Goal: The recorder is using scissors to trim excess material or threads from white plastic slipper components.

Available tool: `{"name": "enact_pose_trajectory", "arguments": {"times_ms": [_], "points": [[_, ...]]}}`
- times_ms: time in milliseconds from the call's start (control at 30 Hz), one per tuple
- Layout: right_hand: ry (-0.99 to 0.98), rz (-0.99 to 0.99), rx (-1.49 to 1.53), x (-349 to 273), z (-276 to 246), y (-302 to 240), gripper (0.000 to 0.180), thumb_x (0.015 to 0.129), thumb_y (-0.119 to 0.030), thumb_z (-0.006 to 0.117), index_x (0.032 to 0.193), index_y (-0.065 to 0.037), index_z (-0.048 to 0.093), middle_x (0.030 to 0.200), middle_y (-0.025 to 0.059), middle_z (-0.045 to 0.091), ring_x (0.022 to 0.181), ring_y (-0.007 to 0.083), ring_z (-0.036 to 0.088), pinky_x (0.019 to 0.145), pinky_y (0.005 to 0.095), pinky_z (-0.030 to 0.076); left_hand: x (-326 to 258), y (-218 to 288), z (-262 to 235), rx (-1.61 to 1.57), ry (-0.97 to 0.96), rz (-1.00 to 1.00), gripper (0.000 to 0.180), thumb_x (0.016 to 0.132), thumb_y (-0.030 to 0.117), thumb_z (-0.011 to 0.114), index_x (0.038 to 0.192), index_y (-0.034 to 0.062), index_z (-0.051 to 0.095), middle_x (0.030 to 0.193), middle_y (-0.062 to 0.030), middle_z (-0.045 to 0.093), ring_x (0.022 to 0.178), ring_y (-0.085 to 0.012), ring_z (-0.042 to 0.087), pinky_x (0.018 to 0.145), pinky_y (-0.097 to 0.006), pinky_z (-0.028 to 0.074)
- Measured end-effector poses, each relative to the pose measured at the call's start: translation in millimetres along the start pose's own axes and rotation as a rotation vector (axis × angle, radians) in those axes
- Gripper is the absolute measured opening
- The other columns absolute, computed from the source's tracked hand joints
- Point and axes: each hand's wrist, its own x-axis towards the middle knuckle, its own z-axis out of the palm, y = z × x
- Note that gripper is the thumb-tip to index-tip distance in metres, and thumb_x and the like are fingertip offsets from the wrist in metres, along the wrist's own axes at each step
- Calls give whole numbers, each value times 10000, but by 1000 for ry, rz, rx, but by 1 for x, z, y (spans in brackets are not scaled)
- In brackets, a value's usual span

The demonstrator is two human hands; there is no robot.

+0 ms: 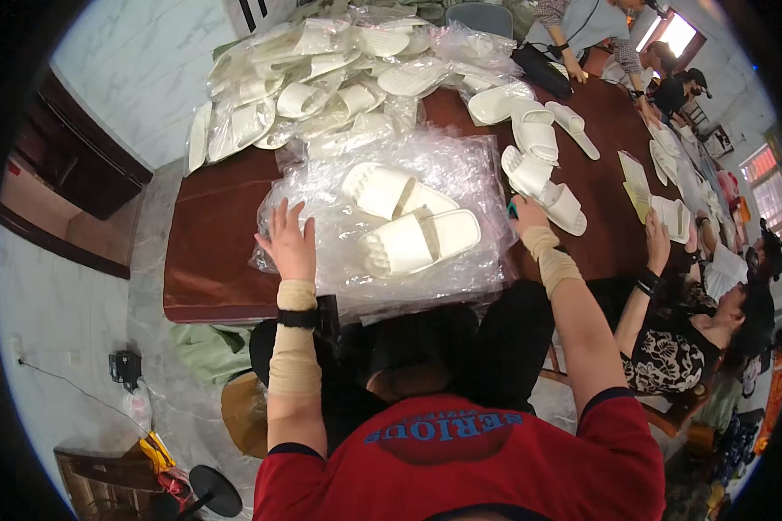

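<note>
My left hand [288,241] lies with fingers spread at the left edge of a stack of clear plastic bags [317,187]. On the stack rest two cream slide slippers, a farther slipper [382,189] and a nearer slipper [421,243], side by side and slanted. My right hand [528,215] is closed at the right edge of the bags, with a small teal object [513,209] showing at its fingers; its kind is mostly hidden. Just beyond that hand are loose cream slippers, among them one slipper [562,208] close to my fingers.
Bagged slippers [321,87] are heaped at the far left of the brown table [213,252]. Several unbagged slippers [534,130] lie farther right. A co-worker's hand [658,243] touches a slipper [671,217] on the right. Other people sit or stand along the table.
</note>
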Motion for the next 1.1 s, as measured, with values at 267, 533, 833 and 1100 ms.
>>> {"name": "enact_pose_trajectory", "arguments": {"times_ms": [267,533,833,1100], "points": [[10,91,64,-11,13,-14,391,752,-132,669,1108,-108,510,1115,195,485,1080,402,495,860,476,471,-11,14,11,-237,-288,711,386,731,-2,631,1109,65,589,1164,-118,577,1042,-324,519,874,-393,448],[-112,178,-3,-27,-15,-25,520,749,-140,687,1218,-113,465,1162,209,478,1050,393,536,880,452,464,-3,21,18,-195,-342,754,282,681,10,662,950,86,624,1084,-86,597,964,-304,535,803,-397,452],[-231,532,1054,-44,-25,14,322,861,-271,615,1095,-54,570,819,80,629,544,147,587,457,283,473,7,27,-9,-501,-166,509,44,754,21,643,783,28,612,762,-100,604,731,-282,581,657,-363,451],[-170,181,1369,-47,-61,-11,322,912,-122,575,1216,-43,506,945,18,578,762,101,544,655,253,494,14,29,-4,-546,-46,511,85,776,12,646,844,13,596,809,-112,599,757,-285,591,666,-351,464]]}}
